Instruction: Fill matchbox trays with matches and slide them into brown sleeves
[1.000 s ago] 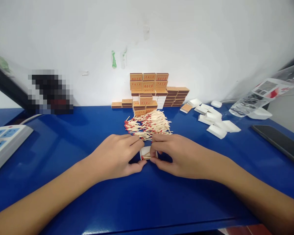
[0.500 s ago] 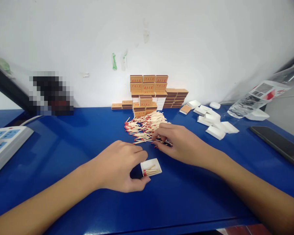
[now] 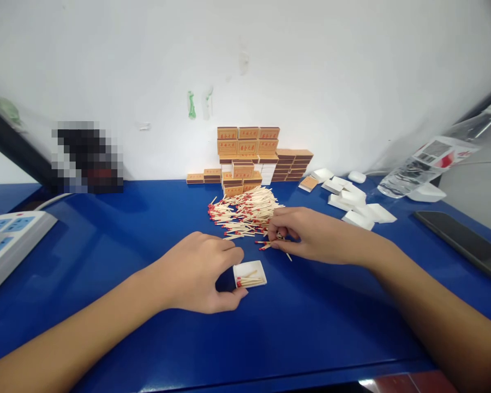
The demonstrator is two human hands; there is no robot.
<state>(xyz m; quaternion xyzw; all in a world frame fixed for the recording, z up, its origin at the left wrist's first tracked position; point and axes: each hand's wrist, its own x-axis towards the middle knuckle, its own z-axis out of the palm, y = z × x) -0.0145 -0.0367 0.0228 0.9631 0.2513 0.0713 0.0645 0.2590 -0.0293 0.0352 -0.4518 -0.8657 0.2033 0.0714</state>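
Observation:
Between the thumb and fingers of my left hand (image 3: 204,273) is a small white matchbox tray (image 3: 245,268), gripped at its left end. Several red-tipped matches (image 3: 251,281) lie in the tray along its near side. My right hand (image 3: 306,234) pinches a few matches (image 3: 265,245) at the near right edge of a loose heap of matches (image 3: 253,207). Their red heads point left, out past the fingertips. One more match sticks out below the right hand, pointing towards me.
Stacked matchboxes (image 3: 247,146) stand against the wall behind the heap. White matchbox trays (image 3: 354,199) lie scattered to the right, by a leaning plastic bottle (image 3: 417,161) and a black phone (image 3: 460,243). A power strip (image 3: 16,240) sits at the far left.
My right hand has drawn slightly right and back from the heap, with matches now showing in its pinch. My left hand and the tray have shifted slightly up and left.

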